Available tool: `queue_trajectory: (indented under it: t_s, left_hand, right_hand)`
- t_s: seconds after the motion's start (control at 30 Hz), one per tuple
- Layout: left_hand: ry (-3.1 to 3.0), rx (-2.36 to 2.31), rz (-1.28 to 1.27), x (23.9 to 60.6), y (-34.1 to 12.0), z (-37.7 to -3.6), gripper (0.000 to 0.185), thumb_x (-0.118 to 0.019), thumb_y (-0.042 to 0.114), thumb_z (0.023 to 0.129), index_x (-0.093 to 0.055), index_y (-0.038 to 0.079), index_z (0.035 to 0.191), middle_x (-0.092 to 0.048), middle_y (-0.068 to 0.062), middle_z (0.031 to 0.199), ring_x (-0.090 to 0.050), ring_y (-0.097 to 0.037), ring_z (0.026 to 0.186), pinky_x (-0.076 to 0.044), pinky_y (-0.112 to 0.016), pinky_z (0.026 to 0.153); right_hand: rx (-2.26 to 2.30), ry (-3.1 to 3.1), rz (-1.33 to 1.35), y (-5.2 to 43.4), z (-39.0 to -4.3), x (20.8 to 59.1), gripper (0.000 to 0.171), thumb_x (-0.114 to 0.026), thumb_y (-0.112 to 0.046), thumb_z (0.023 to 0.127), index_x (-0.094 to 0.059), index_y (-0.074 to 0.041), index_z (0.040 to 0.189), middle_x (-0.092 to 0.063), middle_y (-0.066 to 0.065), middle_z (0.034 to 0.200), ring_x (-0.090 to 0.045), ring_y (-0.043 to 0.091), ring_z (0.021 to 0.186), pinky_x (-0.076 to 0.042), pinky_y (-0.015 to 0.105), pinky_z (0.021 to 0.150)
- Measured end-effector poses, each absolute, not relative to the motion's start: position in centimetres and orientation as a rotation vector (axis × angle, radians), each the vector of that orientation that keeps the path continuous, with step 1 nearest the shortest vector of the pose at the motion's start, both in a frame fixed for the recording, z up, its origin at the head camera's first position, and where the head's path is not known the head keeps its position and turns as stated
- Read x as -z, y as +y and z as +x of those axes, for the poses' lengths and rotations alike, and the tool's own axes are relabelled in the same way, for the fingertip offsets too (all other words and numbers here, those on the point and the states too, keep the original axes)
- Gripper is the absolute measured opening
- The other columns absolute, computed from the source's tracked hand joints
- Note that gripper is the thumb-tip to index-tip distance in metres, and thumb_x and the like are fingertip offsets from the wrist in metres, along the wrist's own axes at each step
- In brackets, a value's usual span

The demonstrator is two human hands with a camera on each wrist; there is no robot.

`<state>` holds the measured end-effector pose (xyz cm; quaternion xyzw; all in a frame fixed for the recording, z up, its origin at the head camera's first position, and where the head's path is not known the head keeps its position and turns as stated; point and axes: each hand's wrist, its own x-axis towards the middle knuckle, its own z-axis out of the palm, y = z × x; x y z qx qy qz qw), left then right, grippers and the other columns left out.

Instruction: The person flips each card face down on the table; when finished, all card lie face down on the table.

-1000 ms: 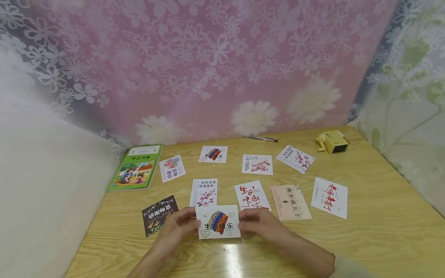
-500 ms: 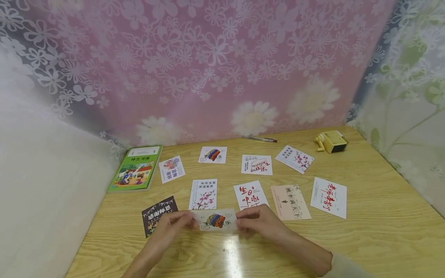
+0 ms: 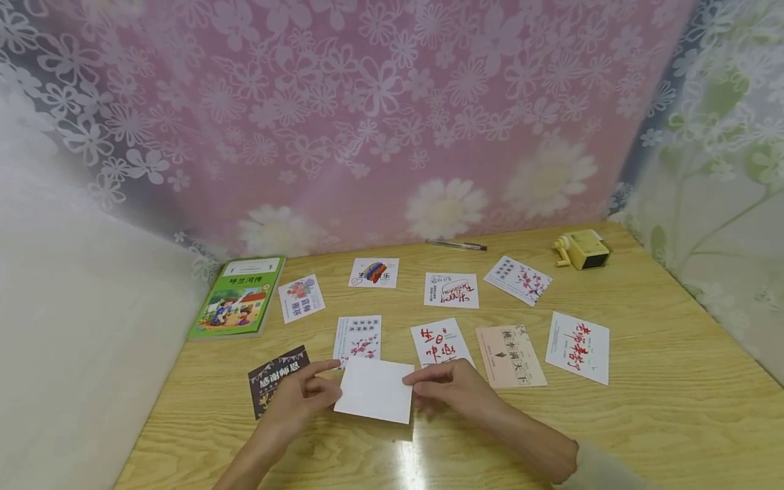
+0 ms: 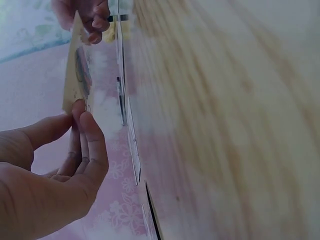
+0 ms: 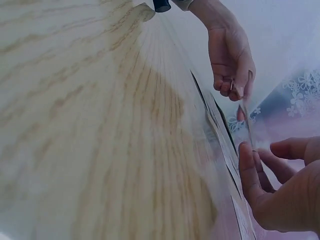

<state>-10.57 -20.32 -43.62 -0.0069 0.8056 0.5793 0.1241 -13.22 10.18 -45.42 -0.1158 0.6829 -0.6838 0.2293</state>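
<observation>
The white card (image 3: 450,290) in the far row reads "Happy Birthday", upside down to the viewer. The black card (image 3: 277,377) seems to read "感谢师恩", though small. The pink card (image 3: 510,355) reads "桃李满天下".

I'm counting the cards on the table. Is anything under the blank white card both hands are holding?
The white card covers the near edge of the blossom card. Otherwise only table shows around it; whatever lies directly beneath is hidden.

Bright, even light; glare on the table (image 3: 404,456); wrist views seem motion-blurred.
</observation>
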Motion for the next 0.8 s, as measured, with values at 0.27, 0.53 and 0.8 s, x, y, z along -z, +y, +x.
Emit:
queue_trajectory:
  t_s: [0.27,0.53,0.8]
  left_hand:
    - [2.462,-1.478,0.063,43.7,-20.2,-10.5,0.024,-0.081,0.010,0.089,-0.072,0.002,0.110,-0.077,-0.005,0.091,-0.073,-0.020,0.081,-0.062,-0.033,0.071]
    - [2.630,-1.244,0.228,43.9,-20.1,-10.5,0.013,-0.073,0.018,0.098,-0.077,0.006,0.099,-0.075,-0.001,0.086,-0.070,-0.015,0.071,-0.058,-0.027,0.065]
    - [2.635,-1.093,0.347,43.7,-20.3,-10.9,0.024,-0.061,0.025,0.105,-0.075,0.012,0.091,-0.069,0.003,0.074,-0.064,-0.012,0.064,-0.050,-0.025,0.060]
  right_hand:
    - [1.836,1.823,-0.345,10.5,-13.1,45.2,0.039,-0.057,-0.015,0.106,-0.064,0.015,0.128,-0.074,0.024,0.104,-0.074,0.030,0.093,-0.064,0.036,0.084]
    - [1.769,1.847,-0.387,10.4,-12.7,44.7,0.046,-0.054,-0.019,0.107,-0.058,0.019,0.132,-0.071,0.024,0.116,-0.071,0.035,0.105,-0.061,0.042,0.094]
    - [1.763,1.827,-0.449,10.5,-12.6,44.4,0.048,-0.054,-0.018,0.106,-0.053,0.015,0.140,-0.060,0.030,0.138,-0.065,0.037,0.118,-0.058,0.044,0.102]
